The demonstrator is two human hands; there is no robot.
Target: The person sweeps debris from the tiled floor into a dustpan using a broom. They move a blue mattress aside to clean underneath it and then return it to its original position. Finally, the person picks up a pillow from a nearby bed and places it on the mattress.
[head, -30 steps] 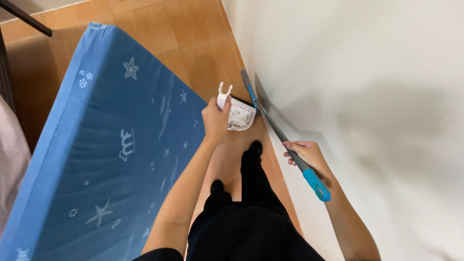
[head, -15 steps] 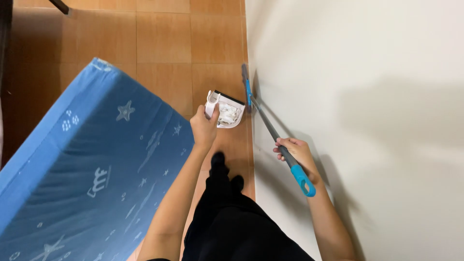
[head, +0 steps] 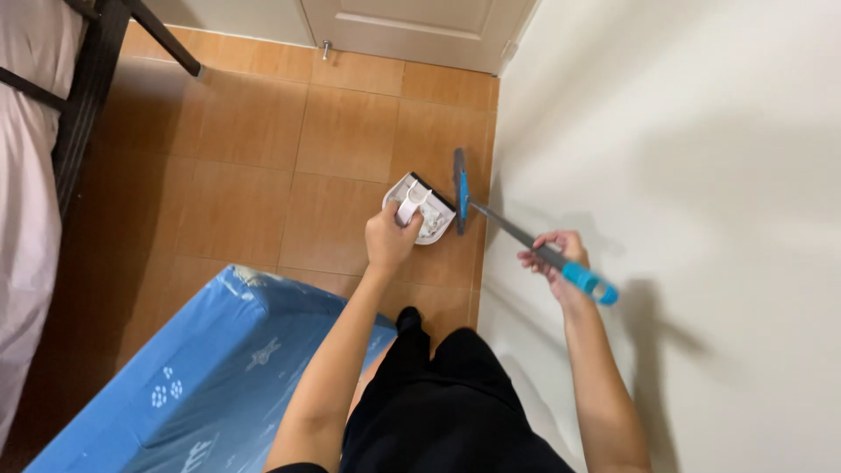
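My left hand (head: 389,238) grips the handle of a white dustpan (head: 422,208) that sits low over the brown tiled floor, with pale debris inside. My right hand (head: 555,257) holds the grey shaft of a small broom, just above its blue grip end (head: 589,282). The broom's dark, blue-edged head (head: 459,187) stands upright right beside the dustpan's open side, close to the wall. My dark-trousered legs (head: 438,394) fill the bottom middle.
A blue plastic-wrapped mattress (head: 201,377) with star prints lies at the lower left. A white wall (head: 683,175) runs down the right. A white door (head: 412,26) is at the top. A black frame (head: 105,35) with pale fabric stands at the left.
The view has swung upward, showing the door and more floor. The dustpan and broom stay together near the wall; the mattress now sits lower in view.
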